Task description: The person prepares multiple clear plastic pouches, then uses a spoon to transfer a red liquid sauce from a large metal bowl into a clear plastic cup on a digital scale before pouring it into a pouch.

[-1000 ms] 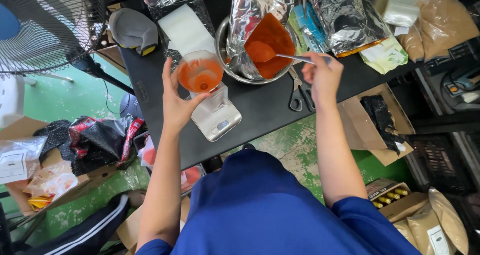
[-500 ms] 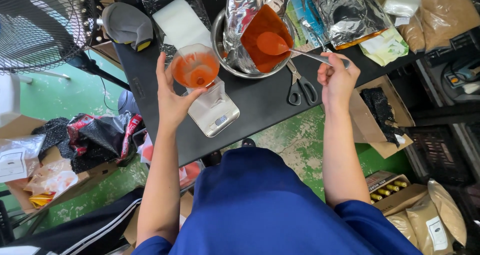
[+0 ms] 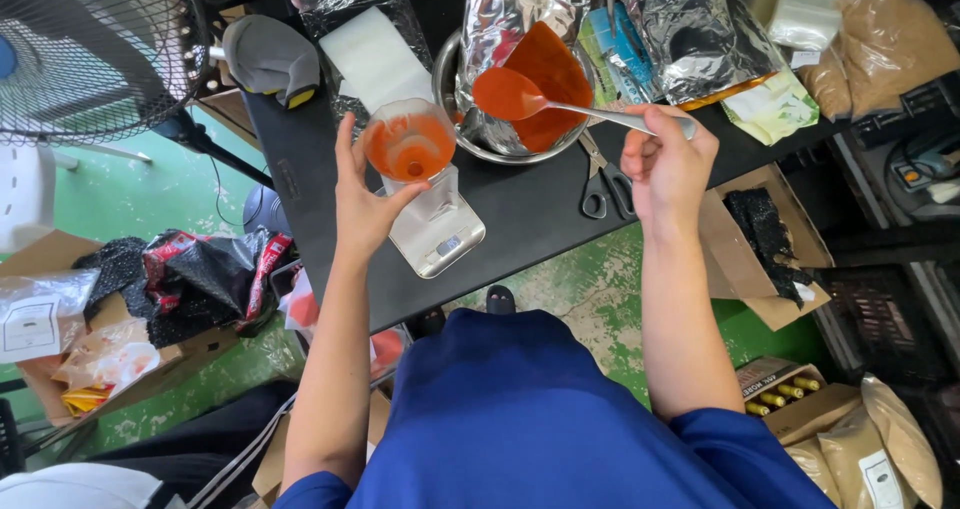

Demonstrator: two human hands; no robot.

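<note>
**Red powder carried by spoon toward a funnel on the scale**

The funnel (image 3: 408,144) is steadied by the left hand (image 3: 362,201), whose fingers are curled round its rim in a firm but partly open grip; it stands over a small container on the scale (image 3: 437,231), on the black table (image 3: 520,214). A spoon (image 3: 560,104) is pinched by its handle in the closed grip of the right hand (image 3: 665,164), and its bowl is heaped with red powder. The spoon is held above the metal bowl (image 3: 470,139), in which an opened foil bag (image 3: 520,19) of the same powder sits. Scissors (image 3: 605,184) lie just beside the bowl.

For a clean transfer, the spoon is best kept level until it is over the funnel's mouth, then tipped slowly. The funnel should be held upright and centred so nothing is spilled onto the scale, and the neck watched for clogging.
</note>
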